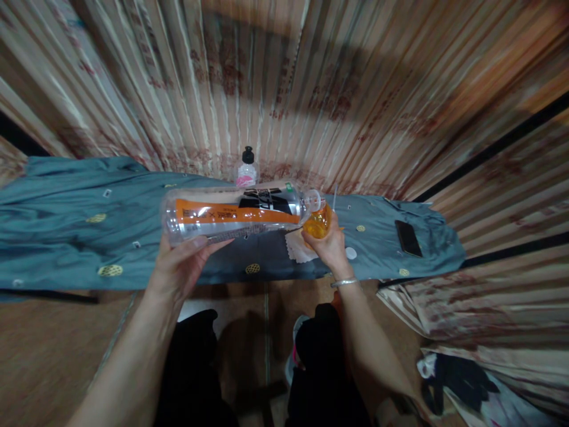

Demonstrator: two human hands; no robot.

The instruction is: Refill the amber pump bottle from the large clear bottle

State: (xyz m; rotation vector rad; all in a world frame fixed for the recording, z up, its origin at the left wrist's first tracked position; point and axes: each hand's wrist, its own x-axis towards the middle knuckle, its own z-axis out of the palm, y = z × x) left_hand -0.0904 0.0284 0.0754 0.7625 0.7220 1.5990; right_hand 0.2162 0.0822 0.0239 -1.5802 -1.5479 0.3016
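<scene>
My left hand [184, 261] is closed round the lower end of a large clear plastic bottle [240, 210] with an orange and black label. The bottle lies nearly level in the air, its uncapped mouth pointing right. At that mouth, my right hand [329, 240] grips a small clear cup [317, 222] holding orange-yellow liquid. The bottle mouth overlaps the cup rim; whether they touch I cannot tell. Beneath the cup, a pale scallop-edged cloth [300, 246] lies on the table. A white round cap [351, 253] rests just right of my right hand.
A teal patterned cloth [124, 225] covers the narrow table. Behind the large bottle stands a small clear bottle [247, 169] with a black top. A dark phone [408, 238] lies at the right. Pleated curtains [275, 89] hang close behind the table.
</scene>
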